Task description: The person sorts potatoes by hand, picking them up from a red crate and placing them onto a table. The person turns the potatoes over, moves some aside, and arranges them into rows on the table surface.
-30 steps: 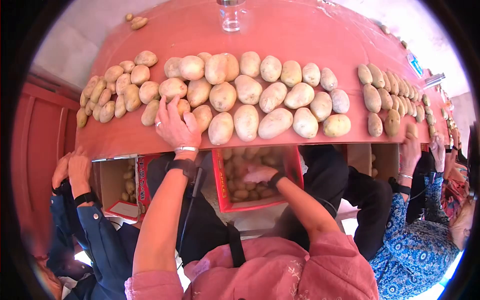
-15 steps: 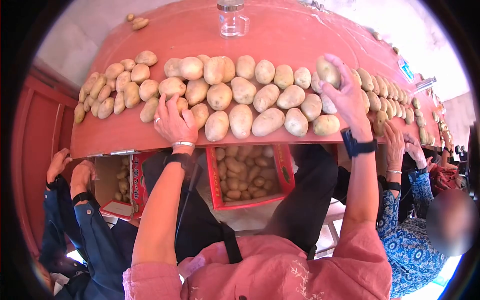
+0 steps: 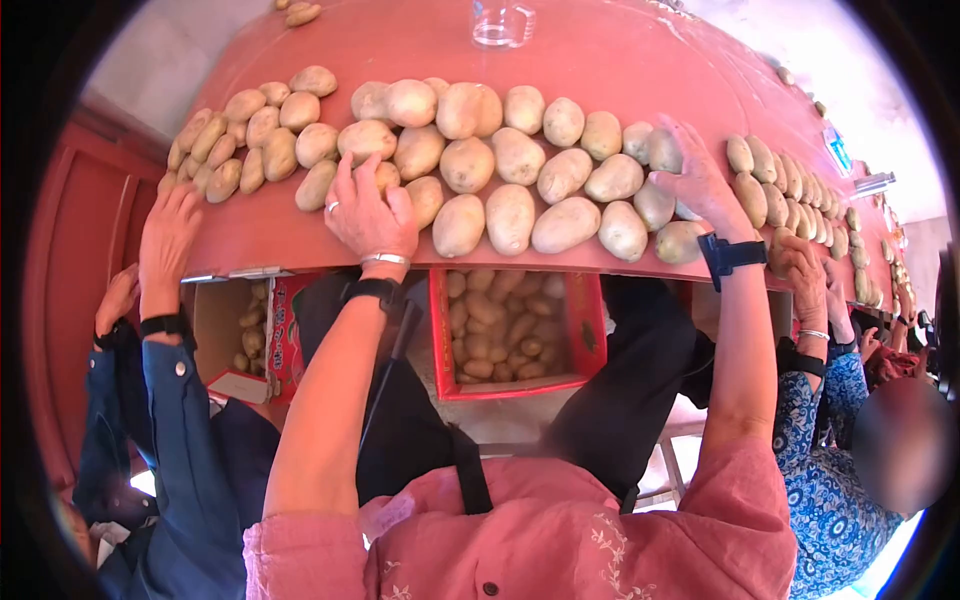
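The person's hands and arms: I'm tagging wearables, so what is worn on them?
Left hand has a silver ring, a silver bracelet and a black wrist band with a dark cable. Right hand wears a dark wrist band. Both arms are bare below short pink sleeves.

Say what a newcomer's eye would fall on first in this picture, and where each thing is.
The rows of potatoes spread across the red table stand out first, with the person's left hand and right hand resting on them near the front edge. Below the table, between the arms, an open red box holds more potatoes. A co-worker's hand reaches onto the table at the left.
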